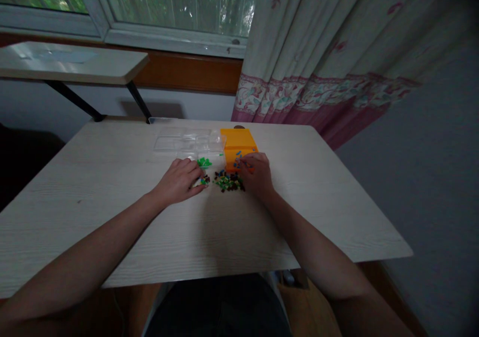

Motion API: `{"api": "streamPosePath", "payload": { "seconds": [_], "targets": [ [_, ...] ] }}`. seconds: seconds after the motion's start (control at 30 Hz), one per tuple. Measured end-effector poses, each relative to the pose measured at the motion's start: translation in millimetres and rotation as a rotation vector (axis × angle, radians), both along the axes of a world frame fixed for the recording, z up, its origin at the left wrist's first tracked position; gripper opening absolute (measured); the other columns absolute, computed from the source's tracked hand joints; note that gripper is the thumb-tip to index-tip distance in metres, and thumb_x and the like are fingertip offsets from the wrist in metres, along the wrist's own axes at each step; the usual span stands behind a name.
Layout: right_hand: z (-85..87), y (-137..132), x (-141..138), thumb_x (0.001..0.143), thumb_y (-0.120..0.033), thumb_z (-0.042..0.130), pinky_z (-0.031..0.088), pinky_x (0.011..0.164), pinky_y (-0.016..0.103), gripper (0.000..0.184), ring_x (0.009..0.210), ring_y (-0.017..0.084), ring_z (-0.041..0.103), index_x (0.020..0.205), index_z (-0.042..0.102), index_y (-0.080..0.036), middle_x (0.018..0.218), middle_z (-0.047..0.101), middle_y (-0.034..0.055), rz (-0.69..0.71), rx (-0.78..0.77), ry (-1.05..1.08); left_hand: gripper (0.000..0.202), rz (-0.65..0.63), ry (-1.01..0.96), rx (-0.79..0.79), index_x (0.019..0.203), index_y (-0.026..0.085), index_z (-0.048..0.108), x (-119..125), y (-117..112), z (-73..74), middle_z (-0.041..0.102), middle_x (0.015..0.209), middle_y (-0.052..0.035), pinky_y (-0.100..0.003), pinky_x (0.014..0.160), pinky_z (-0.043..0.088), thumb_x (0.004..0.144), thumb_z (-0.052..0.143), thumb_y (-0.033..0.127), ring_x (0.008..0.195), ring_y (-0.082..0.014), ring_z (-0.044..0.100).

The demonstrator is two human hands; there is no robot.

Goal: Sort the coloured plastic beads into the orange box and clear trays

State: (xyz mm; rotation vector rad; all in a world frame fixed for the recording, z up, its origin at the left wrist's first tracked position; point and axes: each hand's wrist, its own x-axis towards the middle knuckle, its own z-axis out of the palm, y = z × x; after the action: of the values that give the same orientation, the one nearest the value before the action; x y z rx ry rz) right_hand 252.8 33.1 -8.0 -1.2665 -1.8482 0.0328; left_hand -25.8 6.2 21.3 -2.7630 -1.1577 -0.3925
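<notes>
On the table lies a pile of small mixed pieces (pixel 229 182) in green, yellow, brown and blue. My left hand (pixel 180 180) rests left of it, thumb and fingers apart around a smaller cluster of pieces (pixel 205 180). Over the front of an orange open box (pixel 239 137) is my right hand (pixel 258 171), its fingertips pinched together; what they hold, if anything, is too small to make out. Small blue pieces (pixel 238 154) lie in the box by those fingertips. Green pieces (pixel 204 162) sit in the near part of a clear plastic tray (pixel 172 142), just beyond my left fingers.
The pale wooden table (pixel 149 247) carries a raised shelf (pixel 75 63) on black legs at the back left. A small dark round object (pixel 239 127) sits behind the orange box. A window and a curtain (pixel 284 53) are behind the table, with a wall (pixel 422 167) at right.
</notes>
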Motion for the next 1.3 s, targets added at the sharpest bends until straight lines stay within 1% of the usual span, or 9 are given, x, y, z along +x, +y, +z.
{"api": "streamPosePath", "payload": {
  "seconds": [0.4,0.6,0.73,0.83,1.0,1.17,1.3],
  "targets": [
    [0.9,-0.1,-0.8,0.091,-0.036,0.06,0.044,0.087,0.039,0.02,0.087,0.021,0.061,0.085,0.073,-0.023,0.087,0.072,0.003,0.015,0.006,-0.003,0.024,-0.039,-0.01,0.021,0.1,0.021,0.063,-0.5,0.6,-1.6,0.06,0.094,-0.0077,-0.041,0.079,0.035,0.092,0.054,0.041,0.094,-0.026,0.052],
    [-1.3,0.4,-0.3,0.091,-0.037,0.059,0.044,0.089,0.041,0.02,0.089,0.021,0.061,0.086,0.073,-0.023,0.088,0.072,0.0029,0.01,-0.011,0.008,0.018,-0.066,-0.085,-0.025,0.099,0.022,0.064,0.5,1.5,-5.4,0.061,0.094,-0.0074,-0.039,0.079,0.036,0.092,0.056,0.037,0.093,-0.0257,0.053],
    [-1.4,0.3,0.0,0.091,-0.036,0.059,0.044,0.091,0.041,0.019,0.09,0.021,0.062,0.087,0.074,-0.023,0.09,0.072,0.0033,0.026,-0.028,-0.005,0.019,-0.07,-0.12,-0.079,0.099,0.022,0.064,2.5,0.8,-7.3,0.061,0.095,-0.0076,-0.039,0.079,0.037,0.092,0.057,0.038,0.095,-0.0261,0.053],
    [-0.5,-0.5,-0.3,0.09,-0.036,0.06,0.045,0.089,0.041,0.019,0.09,0.022,0.062,0.086,0.074,-0.023,0.089,0.072,0.0038,0.027,-0.012,0.002,0.019,-0.082,-0.131,-0.106,0.1,0.022,0.064,3.5,0.5,-8.2,0.061,0.095,-0.0076,-0.038,0.08,0.038,0.093,0.056,0.037,0.096,-0.0261,0.054],
    [-1.1,-0.2,-0.3,0.09,-0.035,0.061,0.045,0.088,0.04,0.019,0.088,0.021,0.062,0.085,0.073,-0.023,0.087,0.071,0.004,0.036,0.012,0.01,0.02,-0.084,-0.132,-0.102,0.098,0.021,0.063,4.4,1.0,-8.9,0.06,0.094,-0.0074,-0.038,0.078,0.037,0.095,0.052,0.037,0.095,-0.0257,0.053],
    [-1.5,0.0,-0.3,0.091,-0.035,0.06,0.045,0.088,0.04,0.019,0.089,0.022,0.061,0.086,0.073,-0.023,0.089,0.071,0.0034,0.035,-0.014,-0.005,0.023,-0.091,-0.129,-0.094,0.095,0.02,0.063,5.3,0.6,-8.5,0.061,0.093,-0.0072,-0.038,0.077,0.037,0.098,0.048,0.036,0.092,-0.0249,0.053],
    [0.7,-1.6,-1.3,0.091,-0.035,0.06,0.045,0.089,0.041,0.018,0.09,0.022,0.061,0.087,0.074,-0.023,0.09,0.071,0.0041,0.039,0.008,-0.014,0.023,-0.061,-0.221,-0.098,0.094,0.02,0.063,5.9,0.9,-9.1,0.061,0.092,-0.0066,-0.037,0.079,0.039,0.097,0.049,0.037,0.091,-0.0236,0.053]
  ]
}}
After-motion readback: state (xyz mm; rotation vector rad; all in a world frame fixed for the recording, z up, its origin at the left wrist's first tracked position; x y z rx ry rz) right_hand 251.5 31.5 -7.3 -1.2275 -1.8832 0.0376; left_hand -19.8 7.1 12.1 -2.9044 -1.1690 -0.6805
